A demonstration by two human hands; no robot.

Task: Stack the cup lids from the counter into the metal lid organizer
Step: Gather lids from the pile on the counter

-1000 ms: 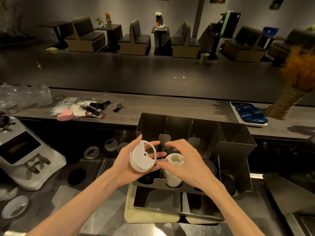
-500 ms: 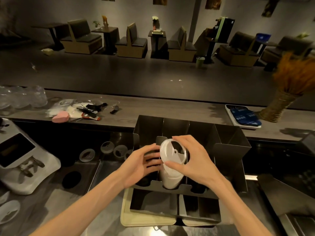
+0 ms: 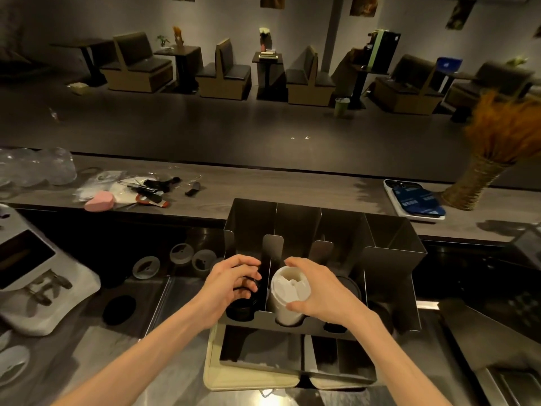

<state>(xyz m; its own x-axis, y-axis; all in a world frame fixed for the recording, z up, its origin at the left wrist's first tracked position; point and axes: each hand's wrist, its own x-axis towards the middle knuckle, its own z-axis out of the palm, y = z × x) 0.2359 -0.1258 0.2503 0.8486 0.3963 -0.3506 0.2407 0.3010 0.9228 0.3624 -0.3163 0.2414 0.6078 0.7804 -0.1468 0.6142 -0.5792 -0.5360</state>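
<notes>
Our right hand (image 3: pixel 319 291) curls its fingers around the white lid stack (image 3: pixel 288 297) in the metal organizer (image 3: pixel 392 253); our left hand (image 3: pixel 231 284), fingers loosely spread, blocks the black lids (image 3: pixel 241 310). Loose lids (image 3: pixel 180 253) dot the bench (image 3: pixel 140 332).

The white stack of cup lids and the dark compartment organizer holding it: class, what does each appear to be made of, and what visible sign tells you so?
White stack of cup lids: probably thin moulded plastic, matt and slightly translucent, judging by its soft glow and ribbed sides.

Dark compartment organizer: looks like folded sheet metal with a dull brushed finish; the walls are thin and flat, with crisp bends and muted reflections.
</notes>
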